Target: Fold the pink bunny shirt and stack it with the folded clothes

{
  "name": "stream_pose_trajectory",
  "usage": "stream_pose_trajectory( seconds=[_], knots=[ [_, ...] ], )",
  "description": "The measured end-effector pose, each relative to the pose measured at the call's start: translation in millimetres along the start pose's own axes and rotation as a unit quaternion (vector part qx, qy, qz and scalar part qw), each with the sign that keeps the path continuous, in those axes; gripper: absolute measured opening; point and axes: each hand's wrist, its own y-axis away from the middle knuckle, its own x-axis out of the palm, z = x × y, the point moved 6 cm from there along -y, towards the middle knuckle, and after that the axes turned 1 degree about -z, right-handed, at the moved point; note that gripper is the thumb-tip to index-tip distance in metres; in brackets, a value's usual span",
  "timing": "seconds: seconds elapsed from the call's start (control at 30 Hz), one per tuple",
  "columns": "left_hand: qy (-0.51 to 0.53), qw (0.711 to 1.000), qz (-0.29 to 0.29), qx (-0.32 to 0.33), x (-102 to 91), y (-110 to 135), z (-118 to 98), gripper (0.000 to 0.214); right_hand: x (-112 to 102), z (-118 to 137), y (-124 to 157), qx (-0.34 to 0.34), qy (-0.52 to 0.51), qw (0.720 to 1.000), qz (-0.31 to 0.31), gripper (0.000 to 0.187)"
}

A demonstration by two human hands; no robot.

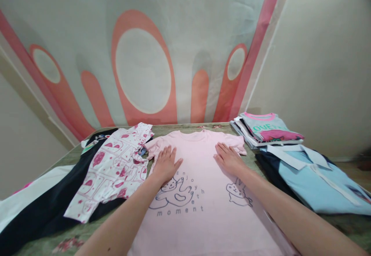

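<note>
Head view: pink T-shirt [207, 159] lies spread on table [165, 128], between white printed garment [116, 167] and folded stack [269, 127]. Left hand [166, 165] rests flat on its chest, fingers extended, thumb splayed; right hand [228, 159] lies flat opposite, fingers extended, close together.

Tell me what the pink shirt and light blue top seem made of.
Pink shirt: probably cotton-like knit, matte; it lies smooth, without shine. Light blue top: matte cloth, perhaps a cotton blend; it folds flat, but the weave is too fine to tell.
</note>
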Motion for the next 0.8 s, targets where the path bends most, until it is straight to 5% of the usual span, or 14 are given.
stream_pose_trajectory(
  seconds=[0.37,0.8],
  knots=[
    [-0.018,0.998,-0.038,-0.056,5.3,-6,20,0.075,-2,-17,-2,0.057,0.022,0.998,-0.019,0.056],
    [-0.049,0.987,-0.083,-0.132,-12.5,-8,34,0.075,-8,-33,-2,0.143,0.027,0.989,-0.037,0.058]
  ],
)
